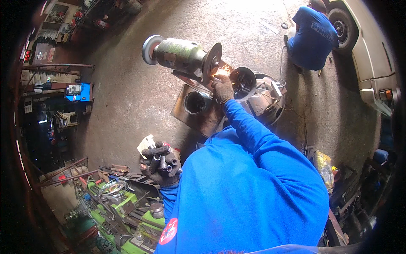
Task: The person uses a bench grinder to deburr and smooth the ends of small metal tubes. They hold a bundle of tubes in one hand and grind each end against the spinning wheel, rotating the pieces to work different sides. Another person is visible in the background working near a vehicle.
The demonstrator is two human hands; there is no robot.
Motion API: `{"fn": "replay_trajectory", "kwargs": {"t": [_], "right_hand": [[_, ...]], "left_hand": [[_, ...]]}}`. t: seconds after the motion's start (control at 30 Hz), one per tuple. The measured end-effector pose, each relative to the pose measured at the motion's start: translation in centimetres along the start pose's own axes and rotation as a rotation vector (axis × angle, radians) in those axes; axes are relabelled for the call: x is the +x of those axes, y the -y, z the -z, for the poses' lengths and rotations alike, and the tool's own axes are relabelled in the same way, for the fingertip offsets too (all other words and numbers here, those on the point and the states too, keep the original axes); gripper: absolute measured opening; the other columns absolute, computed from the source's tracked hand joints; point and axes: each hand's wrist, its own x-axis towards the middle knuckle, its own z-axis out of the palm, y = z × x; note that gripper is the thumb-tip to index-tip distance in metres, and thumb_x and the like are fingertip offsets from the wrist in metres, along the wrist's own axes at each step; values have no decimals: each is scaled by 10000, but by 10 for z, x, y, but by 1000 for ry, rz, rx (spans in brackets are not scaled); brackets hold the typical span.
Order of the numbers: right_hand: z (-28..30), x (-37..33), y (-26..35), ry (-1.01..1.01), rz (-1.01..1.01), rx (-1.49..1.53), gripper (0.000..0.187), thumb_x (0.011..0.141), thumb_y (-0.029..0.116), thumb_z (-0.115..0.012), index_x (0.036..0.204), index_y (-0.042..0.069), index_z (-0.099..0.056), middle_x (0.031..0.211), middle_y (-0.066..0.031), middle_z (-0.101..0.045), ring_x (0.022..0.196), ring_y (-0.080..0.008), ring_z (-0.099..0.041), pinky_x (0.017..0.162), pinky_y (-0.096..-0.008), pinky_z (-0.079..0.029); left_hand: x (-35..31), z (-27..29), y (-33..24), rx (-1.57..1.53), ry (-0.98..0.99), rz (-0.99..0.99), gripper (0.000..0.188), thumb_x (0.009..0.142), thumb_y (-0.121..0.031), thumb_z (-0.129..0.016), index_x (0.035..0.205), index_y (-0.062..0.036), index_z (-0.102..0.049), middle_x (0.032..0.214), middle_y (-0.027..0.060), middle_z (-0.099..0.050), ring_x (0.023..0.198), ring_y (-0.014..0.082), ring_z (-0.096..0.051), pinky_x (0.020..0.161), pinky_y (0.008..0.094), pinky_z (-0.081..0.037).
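My gloved right hand (223, 89) is closed on a small metal piece (218, 78), pressing it against the dark wheel (213, 59) at the right end of a bench grinder (179, 55). Bright sparks (225, 69) fly at the contact, and the fingers partly hide the piece. Lower left, my gloved left hand (168, 180) cradles a bundle of short metal tubes (157, 151). A round metal container (254, 78) with metal pieces inside stands just right of my right hand. An open cylindrical can (195, 103) is left of that forearm.
Another person in blue (314, 36) crouches by a vehicle wheel (341, 28) at the upper right. A green machine (127, 207) with tools on it stands at the lower left. A cable (282, 59) runs along the concrete floor (122, 110).
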Motion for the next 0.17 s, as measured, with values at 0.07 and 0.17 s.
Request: {"fn": "replay_trajectory", "kwargs": {"t": [0.07,0.17], "right_hand": [[0,-3,-2,2,-22,-54,411,900,85,-694,1311,61,-693,973,-123,-747,716,-174,-660,636,-350,-536],[-8,6,-21,-7,18,-113,444,904,212,-761,1314,47,-723,996,-144,-774,874,-241,-711,794,-385,-555]], "left_hand": [[-3,3,0,-9,10,6,796,949,-383,-800,1601,-110,-435,1360,-148,-659,1162,281,-614,743,446,-585],[-18,2,-4,8,-20,-89,797,961,-398,-786,1605,-100,-423,1337,-111,-674,1126,279,-632,727,443,-581]]}}
